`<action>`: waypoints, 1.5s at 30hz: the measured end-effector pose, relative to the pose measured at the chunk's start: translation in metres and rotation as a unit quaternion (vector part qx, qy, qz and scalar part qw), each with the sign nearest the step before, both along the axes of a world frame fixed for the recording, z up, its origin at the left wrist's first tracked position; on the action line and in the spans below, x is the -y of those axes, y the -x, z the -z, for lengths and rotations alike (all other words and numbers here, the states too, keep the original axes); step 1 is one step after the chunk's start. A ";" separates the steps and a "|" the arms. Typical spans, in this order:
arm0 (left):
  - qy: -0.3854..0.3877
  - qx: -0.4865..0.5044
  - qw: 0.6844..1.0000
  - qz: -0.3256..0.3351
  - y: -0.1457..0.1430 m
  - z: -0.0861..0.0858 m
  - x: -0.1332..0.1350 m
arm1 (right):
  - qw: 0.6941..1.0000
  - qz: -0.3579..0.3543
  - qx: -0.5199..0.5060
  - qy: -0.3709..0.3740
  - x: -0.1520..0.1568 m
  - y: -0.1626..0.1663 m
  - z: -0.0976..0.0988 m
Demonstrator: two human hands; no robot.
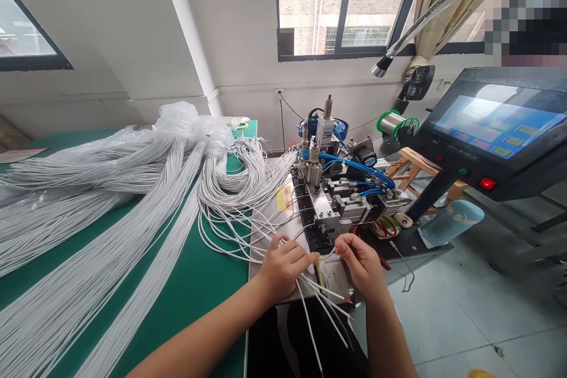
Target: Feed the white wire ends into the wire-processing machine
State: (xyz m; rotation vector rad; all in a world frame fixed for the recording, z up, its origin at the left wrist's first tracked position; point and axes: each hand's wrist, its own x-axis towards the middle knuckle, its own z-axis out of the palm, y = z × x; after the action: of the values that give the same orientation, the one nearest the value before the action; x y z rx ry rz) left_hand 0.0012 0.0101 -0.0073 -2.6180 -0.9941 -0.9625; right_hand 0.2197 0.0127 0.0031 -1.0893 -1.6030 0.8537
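My left hand (pixel 283 269) is closed around several white cables (pixel 325 290) over the metal plate at the front of the machine. Their loose ends fan out below it, toward my lap. My right hand (pixel 362 266) pinches the end of one white cable (pixel 328 254), which spans the short gap between my two hands. Just beyond my fingers stands a machine (pixel 321 204) with metal cylinders and blue air tubes. A row of cables lies along its black rail, and a yellow label with a red arrow (pixel 284 198) is on the plate.
Long bundles of white cable (pixel 133 236), partly wrapped in clear plastic (pixel 177 121), cover the green table (pixel 208 313) at left. A touchscreen panel (pixel 496 130) juts in at right, near a solder wire spool (pixel 394 123). A blue translucent container (pixel 458 221) stands below it. Another person is partly visible behind the screen.
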 end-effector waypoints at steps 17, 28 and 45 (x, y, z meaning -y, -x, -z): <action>0.042 -0.007 0.995 -0.085 -0.007 0.001 0.000 | 0.995 -0.023 0.040 0.093 -0.031 -0.015 0.034; 0.042 0.004 0.995 -0.092 -0.006 0.004 -0.002 | 0.992 -0.026 0.028 0.116 -0.035 -0.013 0.034; 0.073 0.013 0.990 -0.117 -0.007 -0.001 0.001 | 0.952 -0.011 -0.174 0.250 -0.032 -0.003 0.039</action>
State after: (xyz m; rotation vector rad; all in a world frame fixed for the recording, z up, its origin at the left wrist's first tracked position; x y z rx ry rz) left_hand 0.0081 0.0088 -0.0060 -2.5317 -1.3905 -0.9005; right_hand 0.2230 0.0445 -0.0360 -1.1804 -1.1300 1.4319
